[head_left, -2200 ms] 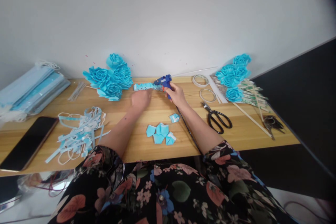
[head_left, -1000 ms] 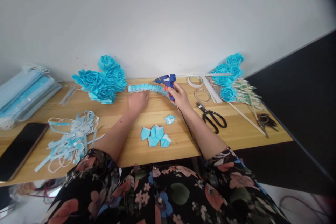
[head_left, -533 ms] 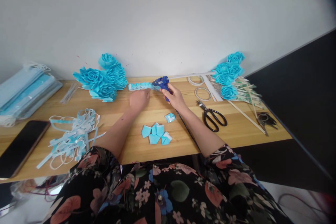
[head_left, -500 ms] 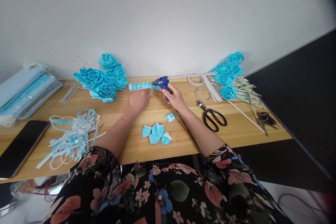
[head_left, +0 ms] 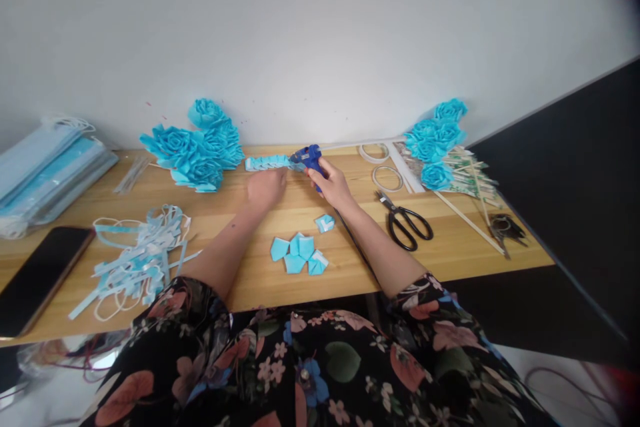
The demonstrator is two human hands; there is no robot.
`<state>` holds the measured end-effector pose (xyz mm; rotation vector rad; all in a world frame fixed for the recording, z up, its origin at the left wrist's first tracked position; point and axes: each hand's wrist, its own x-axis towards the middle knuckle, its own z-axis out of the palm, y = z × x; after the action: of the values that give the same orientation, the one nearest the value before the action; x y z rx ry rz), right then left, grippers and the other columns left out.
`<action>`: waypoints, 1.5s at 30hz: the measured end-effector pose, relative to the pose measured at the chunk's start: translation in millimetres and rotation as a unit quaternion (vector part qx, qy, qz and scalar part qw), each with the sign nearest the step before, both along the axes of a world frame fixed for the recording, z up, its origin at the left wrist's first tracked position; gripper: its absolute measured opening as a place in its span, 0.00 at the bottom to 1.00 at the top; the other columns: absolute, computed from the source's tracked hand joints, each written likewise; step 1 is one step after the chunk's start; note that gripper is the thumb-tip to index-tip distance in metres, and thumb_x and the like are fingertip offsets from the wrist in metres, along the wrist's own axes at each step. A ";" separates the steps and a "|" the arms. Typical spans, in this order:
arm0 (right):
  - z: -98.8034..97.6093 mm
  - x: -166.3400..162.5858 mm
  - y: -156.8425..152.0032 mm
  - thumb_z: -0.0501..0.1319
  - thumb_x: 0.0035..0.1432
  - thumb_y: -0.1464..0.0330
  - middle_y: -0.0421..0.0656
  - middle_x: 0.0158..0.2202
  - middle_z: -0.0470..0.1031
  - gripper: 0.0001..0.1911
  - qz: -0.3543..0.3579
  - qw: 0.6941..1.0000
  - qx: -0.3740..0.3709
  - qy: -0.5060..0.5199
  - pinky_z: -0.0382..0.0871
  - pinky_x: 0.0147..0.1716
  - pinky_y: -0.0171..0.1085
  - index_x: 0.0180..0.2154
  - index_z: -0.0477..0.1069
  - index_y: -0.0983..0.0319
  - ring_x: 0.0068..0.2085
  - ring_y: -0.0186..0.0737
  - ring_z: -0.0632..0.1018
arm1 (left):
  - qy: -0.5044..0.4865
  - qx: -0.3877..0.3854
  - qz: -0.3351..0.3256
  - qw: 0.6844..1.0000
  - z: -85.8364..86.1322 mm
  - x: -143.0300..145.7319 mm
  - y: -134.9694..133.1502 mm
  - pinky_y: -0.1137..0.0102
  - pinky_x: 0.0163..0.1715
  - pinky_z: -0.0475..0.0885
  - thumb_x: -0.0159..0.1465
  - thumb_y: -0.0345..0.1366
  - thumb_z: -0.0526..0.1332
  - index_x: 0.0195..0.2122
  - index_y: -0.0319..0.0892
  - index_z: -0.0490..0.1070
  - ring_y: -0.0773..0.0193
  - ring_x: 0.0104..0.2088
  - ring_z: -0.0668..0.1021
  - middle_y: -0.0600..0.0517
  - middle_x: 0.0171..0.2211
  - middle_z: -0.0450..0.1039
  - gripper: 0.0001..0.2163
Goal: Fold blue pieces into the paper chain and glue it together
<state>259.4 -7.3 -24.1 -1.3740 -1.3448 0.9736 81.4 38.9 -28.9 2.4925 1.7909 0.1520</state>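
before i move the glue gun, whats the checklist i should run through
1. Grip on the glue gun: ok, the right hand is wrapped around its handle.
2. Nozzle aimed at the pleated blue strip: ok, though contact is too small to judge.
3. Strip steadied: cannot tell, the left hand is at its near edge with fingertips hidden.
4. Cord away from the arm: not ok, it runs close along the right forearm.
5. Scissors away from both hands: ok, they lie to the right of that forearm.
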 end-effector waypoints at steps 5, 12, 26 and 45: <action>2.5 0.3 -0.3 0.61 0.57 0.52 0.35 0.23 0.67 0.18 -0.001 1.000 0.007 0.010 0.57 0.17 0.28 0.39 0.69 0.59 0.21 0.29 0.64 | -0.002 0.001 -0.003 1.000 0.9 -0.5 -0.7 0.65 0.35 0.68 0.70 0.39 0.45 0.44 0.46 0.76 0.51 0.40 0.81 0.42 0.39 0.80 0.19; 16.8 11.5 -5.0 0.61 0.57 0.53 0.36 0.24 0.69 0.20 -0.044 0.997 0.038 0.054 0.54 0.16 0.29 0.42 0.71 0.60 0.20 0.27 0.63 | -0.008 -0.004 -0.005 1.000 0.3 -1.6 -0.4 0.64 0.38 0.70 0.70 0.39 0.45 0.47 0.46 0.76 0.51 0.42 0.81 0.42 0.42 0.80 0.19; 11.1 13.9 -6.8 0.62 0.56 0.55 0.33 0.20 0.67 0.15 -0.039 0.997 0.021 0.057 0.52 0.14 0.29 0.37 0.69 0.60 0.16 0.25 0.61 | -0.013 0.001 -0.035 0.999 -1.3 3.0 -3.1 0.62 0.44 0.72 0.72 0.39 0.45 0.63 0.50 0.67 0.50 0.47 0.81 0.42 0.47 0.80 0.22; 1.3 17.9 -5.0 0.59 0.57 0.55 0.34 0.21 0.67 0.14 -0.032 0.999 0.039 0.004 0.57 0.20 0.29 0.34 0.69 0.60 0.21 0.29 0.65 | 0.028 -0.041 -0.032 0.998 18.9 11.7 -5.8 0.58 0.46 0.73 0.71 0.35 0.45 0.60 0.46 0.70 0.47 0.48 0.81 0.40 0.48 0.79 0.21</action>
<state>277.3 -12.3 -22.8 -1.3455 -1.3111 0.8750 93.1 33.0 -10.0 2.5177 1.6971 0.0042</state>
